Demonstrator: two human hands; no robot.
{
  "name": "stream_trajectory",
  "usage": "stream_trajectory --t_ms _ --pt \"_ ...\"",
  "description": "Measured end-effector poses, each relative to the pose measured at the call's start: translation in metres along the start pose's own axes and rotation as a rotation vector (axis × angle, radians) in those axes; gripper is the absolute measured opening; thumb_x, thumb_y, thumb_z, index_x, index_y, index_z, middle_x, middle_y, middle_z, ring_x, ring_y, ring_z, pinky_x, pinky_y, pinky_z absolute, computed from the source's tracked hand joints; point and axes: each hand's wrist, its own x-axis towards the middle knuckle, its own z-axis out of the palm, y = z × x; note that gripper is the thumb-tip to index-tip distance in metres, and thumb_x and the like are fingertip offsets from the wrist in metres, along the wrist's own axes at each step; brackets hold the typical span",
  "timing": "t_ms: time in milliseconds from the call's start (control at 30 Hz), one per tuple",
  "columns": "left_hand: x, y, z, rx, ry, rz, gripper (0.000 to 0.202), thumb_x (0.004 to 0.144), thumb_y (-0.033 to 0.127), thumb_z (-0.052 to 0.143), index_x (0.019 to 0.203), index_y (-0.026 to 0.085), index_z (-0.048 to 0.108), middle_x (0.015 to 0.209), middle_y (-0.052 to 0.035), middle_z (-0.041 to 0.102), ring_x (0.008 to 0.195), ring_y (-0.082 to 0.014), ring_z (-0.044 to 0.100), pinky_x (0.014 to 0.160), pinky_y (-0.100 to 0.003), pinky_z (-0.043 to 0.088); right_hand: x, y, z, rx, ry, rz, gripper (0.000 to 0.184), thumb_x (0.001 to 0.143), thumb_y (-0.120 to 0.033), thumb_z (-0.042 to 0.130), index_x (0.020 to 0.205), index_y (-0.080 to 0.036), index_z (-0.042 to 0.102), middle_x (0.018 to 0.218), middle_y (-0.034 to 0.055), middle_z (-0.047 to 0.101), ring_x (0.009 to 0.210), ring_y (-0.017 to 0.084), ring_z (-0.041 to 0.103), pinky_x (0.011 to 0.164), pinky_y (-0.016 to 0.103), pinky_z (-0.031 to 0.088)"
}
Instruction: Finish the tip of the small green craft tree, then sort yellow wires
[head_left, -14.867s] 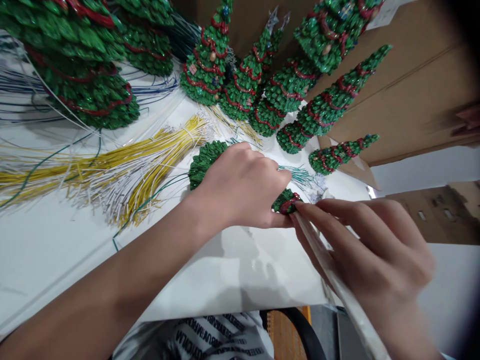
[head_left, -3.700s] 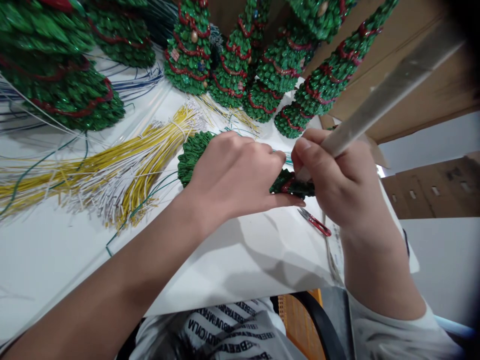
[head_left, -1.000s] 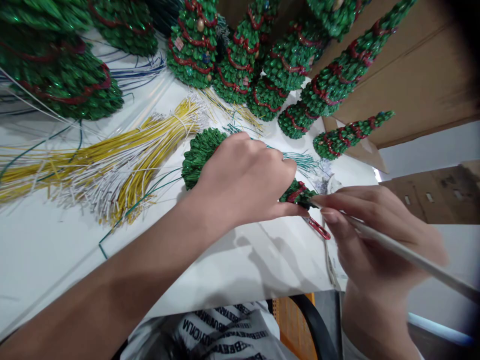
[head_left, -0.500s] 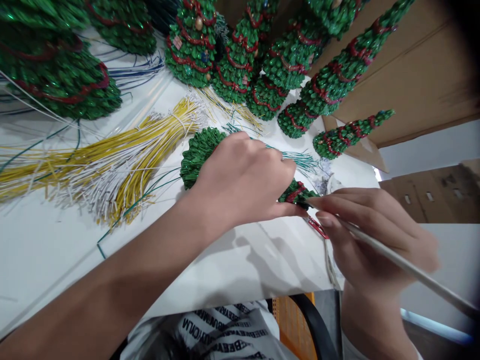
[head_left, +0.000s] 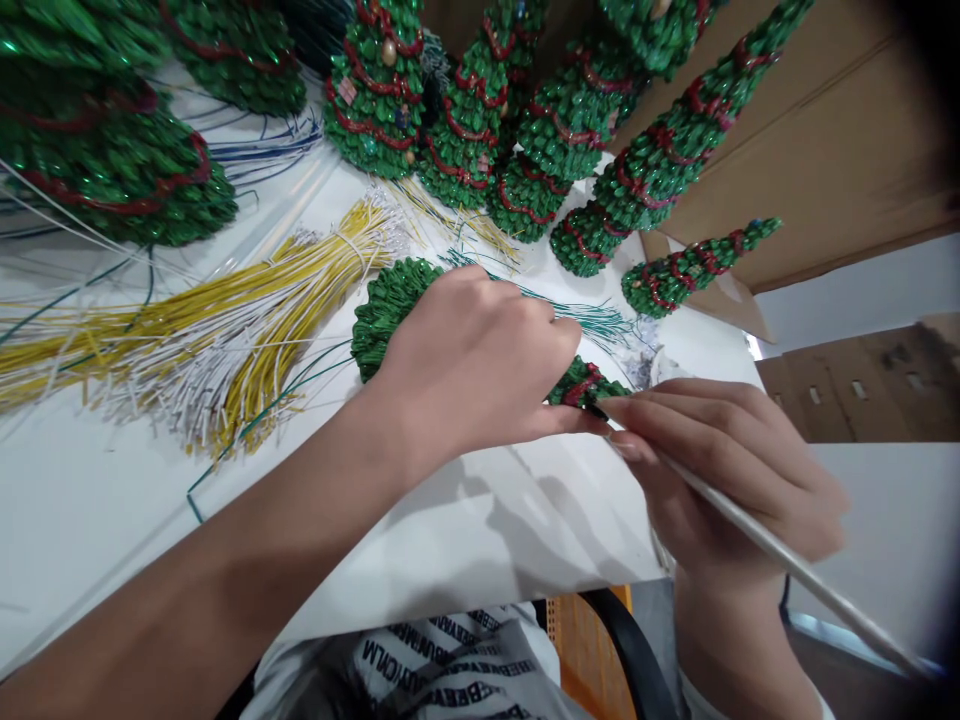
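Note:
My left hand (head_left: 472, 360) is closed around a green beaded Christmas tree (head_left: 581, 385) lying on its side, with red garland on it. The wide base (head_left: 386, 320) sticks out past my knuckles, and the narrow end shows beyond my fingers. My right hand (head_left: 720, 460) pinches a long slender white stick (head_left: 757, 545). Its dark tip (head_left: 598, 411) rests against the tree just by my left fingertips. A tuft of thin green wires (head_left: 577, 317) spreads from the tree's far side. Part of the tree is hidden by my left hand.
Several beaded trees (head_left: 373, 110) stand or lean along the back of the white table (head_left: 480, 520). Bundles of yellow and white wires (head_left: 247, 340) lie to the left. Cardboard (head_left: 810, 130) rises at the right, and an orange crate (head_left: 581, 670) sits below the table edge.
My right hand has shifted slightly left, and the stick's far end has dropped. The red-handled scissors seen earlier beside my hand are now out of sight. My left hand still grips the tree.

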Motion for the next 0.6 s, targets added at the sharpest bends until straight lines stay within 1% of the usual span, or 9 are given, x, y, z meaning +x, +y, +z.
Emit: stream_trajectory --t_ms 33,100,167,233,300,367,433,500,600 --pt "0.0 -0.001 -0.001 -0.001 -0.005 -0.005 0.044 0.081 0.06 0.059 0.082 0.018 0.07 0.073 -0.006 0.071 0.074 -0.0252 0.068 0.066 -0.036 0.04 0.0 0.001 0.001 0.04 0.031 0.015 0.031 0.079 -0.011 0.071 0.105 -0.027 0.07 0.082 0.0008 0.071 0.076 0.022 0.064 0.069 0.039 0.052" --pt "0.001 -0.004 -0.002 -0.008 -0.022 -0.006 0.05 0.078 0.067 0.059 0.081 0.018 0.069 0.074 -0.006 0.071 0.074 -0.0251 0.067 0.066 -0.036 0.039 0.0 0.006 0.002 0.143 0.119 0.101 0.02 0.084 -0.017 0.067 0.101 -0.027 0.071 0.081 0.0009 0.071 0.075 0.021 0.065 0.067 0.039 0.052" --pt "0.002 -0.008 -0.005 -0.034 -0.067 0.022 0.056 0.072 0.074 0.059 0.076 0.019 0.068 0.071 -0.0049 0.07 0.071 -0.0244 0.066 0.065 -0.036 0.039 0.001 0.013 0.003 0.272 0.228 0.202 0.012 0.088 -0.024 0.064 0.094 -0.029 0.072 0.076 -0.0003 0.07 0.068 0.019 0.064 0.06 0.036 0.05" --pt "0.003 -0.012 -0.009 -0.073 -0.126 0.064 0.058 0.065 0.078 0.062 0.07 0.021 0.066 0.065 -0.0028 0.067 0.066 -0.0225 0.064 0.063 -0.035 0.039 0.001 0.018 0.003 0.426 0.266 0.27 0.009 0.088 -0.029 0.064 0.09 -0.029 0.073 0.068 -0.0011 0.067 0.059 0.016 0.06 0.052 0.032 0.046" --pt "0.003 -0.014 -0.011 -0.105 -0.17 0.092 0.057 0.059 0.078 0.066 0.065 0.022 0.063 0.06 -0.001 0.063 0.062 -0.0206 0.061 0.062 -0.034 0.038 -0.001 0.021 0.003 0.577 0.194 0.302 0.009 0.087 -0.028 0.066 0.091 -0.027 0.074 0.066 -0.0008 0.067 0.054 0.014 0.057 0.045 0.029 0.042" --pt "0.003 -0.014 -0.012 -0.124 -0.196 0.097 0.056 0.054 0.077 0.07 0.062 0.022 0.062 0.057 0.0001 0.062 0.061 -0.0199 0.06 0.061 -0.033 0.038 -0.003 0.02 0.002 0.661 0.049 0.328 0.013 0.086 -0.021 0.066 0.095 -0.026 0.074 0.071 0.0006 0.07 0.057 0.015 0.06 0.042 0.028 0.043" --pt "0.003 -0.012 -0.012 -0.136 -0.215 0.095 0.055 0.052 0.076 0.072 0.062 0.023 0.063 0.057 0.0007 0.062 0.061 -0.0202 0.06 0.062 -0.033 0.038 -0.005 0.018 0.001 0.675 -0.052 0.309 0.021 0.084 -0.014 0.066 0.099 -0.026 0.074 0.078 0.0011 0.072 0.063 0.016 0.063 0.045 0.029 0.047" --pt "0.003 -0.011 -0.012 -0.143 -0.227 0.094 0.054 0.051 0.075 0.072 0.062 0.024 0.063 0.058 0.001 0.062 0.062 -0.0207 0.061 0.062 -0.034 0.039 -0.007 0.015 0.0 0.672 -0.088 0.271 0.026 0.082 -0.011 0.067 0.103 -0.026 0.073 0.08 0.0007 0.073 0.064 0.016 0.063 0.052 0.03 0.051" --pt "0.005 -0.01 -0.014 -0.159 -0.28 0.101 0.053 0.054 0.075 0.07 0.063 0.023 0.063 0.06 0.0006 0.063 0.064 -0.0218 0.062 0.062 -0.034 0.039 -0.007 0.013 -0.003 0.68 -0.132 0.311 0.024 0.083 -0.013 0.067 0.103 -0.025 0.073 0.082 0.0004 0.073 0.068 0.015 0.064 0.061 0.03 0.052"
